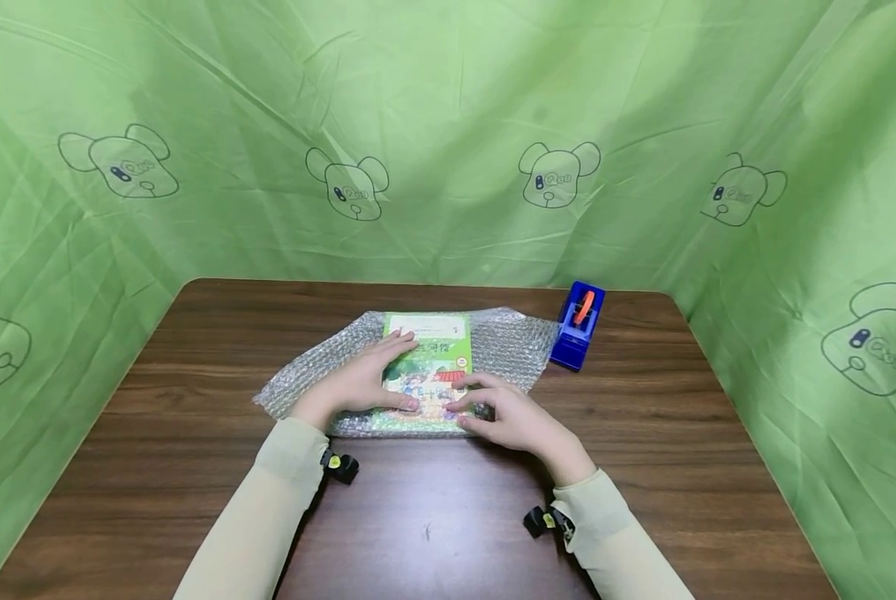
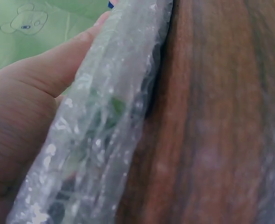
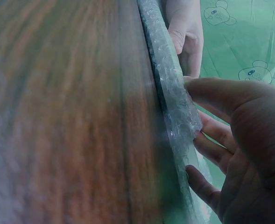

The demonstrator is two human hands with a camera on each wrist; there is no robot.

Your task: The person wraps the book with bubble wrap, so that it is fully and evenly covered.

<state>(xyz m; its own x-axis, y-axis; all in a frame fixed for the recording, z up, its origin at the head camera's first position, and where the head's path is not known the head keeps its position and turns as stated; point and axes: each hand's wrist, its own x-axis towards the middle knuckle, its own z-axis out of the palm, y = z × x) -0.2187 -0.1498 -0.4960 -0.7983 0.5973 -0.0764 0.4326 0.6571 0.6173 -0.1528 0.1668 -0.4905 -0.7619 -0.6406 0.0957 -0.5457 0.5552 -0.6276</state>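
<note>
Green bk (image 1: 437,367) lies in bubble wrap (image 1: 511,350) on table (image 1: 432,517). L hand (image 1: 359,382), thumb wide of fingers, rests on bk's left; R hand (image 1: 513,415), fingers apart & slightly bent, touches its lower right.

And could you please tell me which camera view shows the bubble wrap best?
The head view: it shows the wrap spread out on both sides of the book. Both wrist views show mainly its near edge, close up.
</note>
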